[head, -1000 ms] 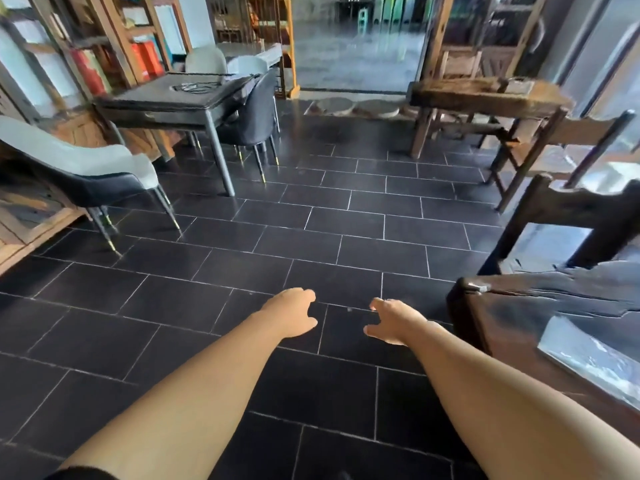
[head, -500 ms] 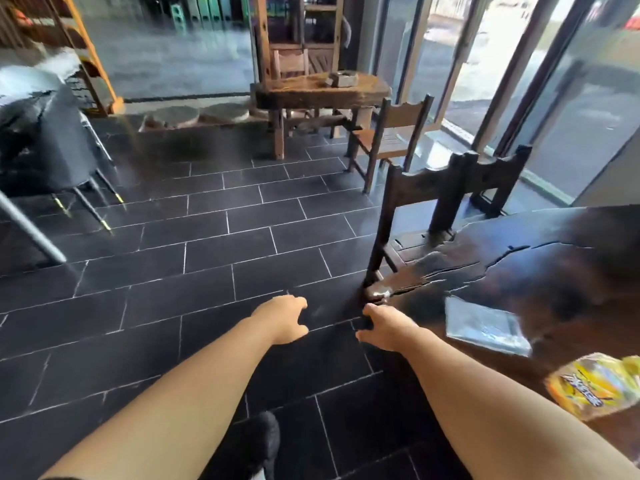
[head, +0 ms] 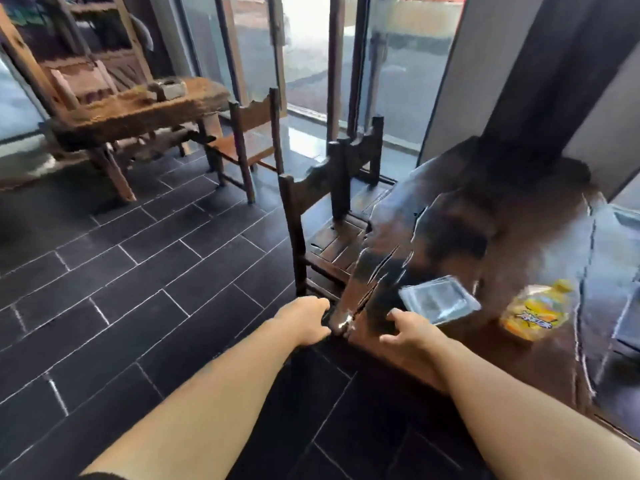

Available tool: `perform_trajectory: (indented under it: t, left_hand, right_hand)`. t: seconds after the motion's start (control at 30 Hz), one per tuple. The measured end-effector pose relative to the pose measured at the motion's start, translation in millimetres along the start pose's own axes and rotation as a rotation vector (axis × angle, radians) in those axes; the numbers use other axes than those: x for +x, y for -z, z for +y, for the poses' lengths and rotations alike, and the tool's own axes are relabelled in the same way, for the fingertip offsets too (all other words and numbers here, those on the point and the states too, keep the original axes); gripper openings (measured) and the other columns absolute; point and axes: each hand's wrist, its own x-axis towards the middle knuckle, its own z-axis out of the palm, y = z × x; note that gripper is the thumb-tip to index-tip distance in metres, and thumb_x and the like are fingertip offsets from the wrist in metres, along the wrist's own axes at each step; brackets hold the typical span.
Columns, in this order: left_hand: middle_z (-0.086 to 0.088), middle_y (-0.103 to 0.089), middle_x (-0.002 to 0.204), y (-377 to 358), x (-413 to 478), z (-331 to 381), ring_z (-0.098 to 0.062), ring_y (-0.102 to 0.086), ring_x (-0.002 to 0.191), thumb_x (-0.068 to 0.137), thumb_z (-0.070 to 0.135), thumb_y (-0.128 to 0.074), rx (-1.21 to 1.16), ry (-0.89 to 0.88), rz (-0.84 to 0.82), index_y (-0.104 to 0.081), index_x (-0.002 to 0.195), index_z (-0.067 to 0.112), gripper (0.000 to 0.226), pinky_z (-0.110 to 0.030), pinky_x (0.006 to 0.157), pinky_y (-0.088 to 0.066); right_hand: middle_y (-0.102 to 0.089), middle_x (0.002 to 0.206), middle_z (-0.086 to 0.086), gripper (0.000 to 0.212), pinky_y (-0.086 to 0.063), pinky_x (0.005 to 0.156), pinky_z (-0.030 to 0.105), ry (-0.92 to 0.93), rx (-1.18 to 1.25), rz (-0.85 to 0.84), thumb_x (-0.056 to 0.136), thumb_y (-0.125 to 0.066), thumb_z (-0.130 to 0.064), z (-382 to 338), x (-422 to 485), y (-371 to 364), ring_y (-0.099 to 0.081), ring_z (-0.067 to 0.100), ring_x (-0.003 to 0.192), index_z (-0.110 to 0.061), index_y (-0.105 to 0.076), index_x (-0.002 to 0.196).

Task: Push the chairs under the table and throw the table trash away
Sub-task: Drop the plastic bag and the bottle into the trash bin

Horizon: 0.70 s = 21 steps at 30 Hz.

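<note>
two slack empty hands (head: 304,320) (head: 405,336)

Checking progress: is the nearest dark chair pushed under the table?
Not fully: the dark chair has most of its slatted seat showing beside the table.

One wide head-worn camera looks forward and down, seemingly close above the blurred corner of the table (head: 446,230)

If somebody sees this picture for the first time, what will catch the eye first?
The bright yellow snack bag lying on the dark wooden table stands out most, with a clear plastic container just left of it. Next come the dark wooden chair standing partly out from the table and the left hand and right hand at the table's near corner.
</note>
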Motion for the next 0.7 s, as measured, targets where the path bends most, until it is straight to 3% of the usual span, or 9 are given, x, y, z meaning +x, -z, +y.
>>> perform_trajectory:
  t: [0.03, 0.1, 0.33, 0.47, 0.7]
  left_hand:
    - [-0.005, -0.055, 0.132, 1.8, -5.3, -0.3, -0.030, -0.052, 0.125, 0.090, 0.039, -0.060, -0.014, 0.008, -0.017, -0.050, 0.135, 0.017, 0.051, -0.042, 0.099, -0.047]
    - [-0.006, -0.055, 0.135, 13.9, 53.4, 39.0, -0.031, -0.051, 0.126, 0.090, 0.039, -0.060, 0.027, -0.141, -0.074, -0.049, 0.136, 0.016, 0.052, -0.042, 0.100, -0.046]
    - [-0.009, -0.056, 0.128, 5.1, 115.3, 76.9, -0.030, -0.054, 0.122, 0.087, 0.041, -0.062, 0.118, -0.265, -0.095, -0.049, 0.134, 0.017, 0.054, -0.041, 0.098, -0.047]
    - [-0.009, -0.055, 0.133, -1.4, 155.9, 116.4, -0.029, -0.052, 0.125, 0.087, 0.039, -0.062, 0.140, -0.320, -0.122, -0.047, 0.139, 0.016, 0.059, -0.041, 0.103, -0.045]
    - [-0.008, -0.059, 0.126, -20.2, 213.8, 161.4, -0.028, -0.056, 0.120, 0.086, 0.042, -0.061, 0.144, -0.373, -0.165, -0.053, 0.131, 0.015, 0.053, -0.038, 0.100, -0.046]
  right_hand:
    - [-0.062, 0.126, 0.008, 0.056, -0.049, 0.093, 0.036, -0.015, 0.006, -0.010, 0.084, -0.064, -0.048, -0.9, 1.0, -4.5, -0.060, 0.027, 0.114, -0.016, -0.053, 0.129]
    - [-0.061, 0.131, 0.010, 0.056, -0.047, 0.098, 0.036, -0.170, 0.079, 0.068, 0.087, -0.066, -0.044, 44.0, 7.5, 10.5, -0.058, 0.027, 0.120, -0.013, -0.052, 0.131]
    - [-0.065, 0.126, 0.011, 0.050, -0.044, 0.090, 0.033, -0.251, 0.129, 0.055, 0.088, -0.067, -0.040, 89.6, 14.3, 26.4, -0.060, 0.028, 0.117, -0.007, -0.056, 0.125]
    - [-0.066, 0.126, 0.008, 0.049, -0.047, 0.094, 0.033, -0.295, 0.190, 0.084, 0.087, -0.064, -0.037, 130.8, 20.6, 35.0, -0.060, 0.026, 0.116, -0.013, -0.057, 0.129]
    - [-0.060, 0.135, 0.011, 0.059, -0.045, 0.102, 0.034, -0.437, 0.335, 0.085, 0.090, -0.063, -0.041, 181.0, 29.4, 32.7, -0.055, 0.027, 0.126, -0.010, -0.049, 0.138]
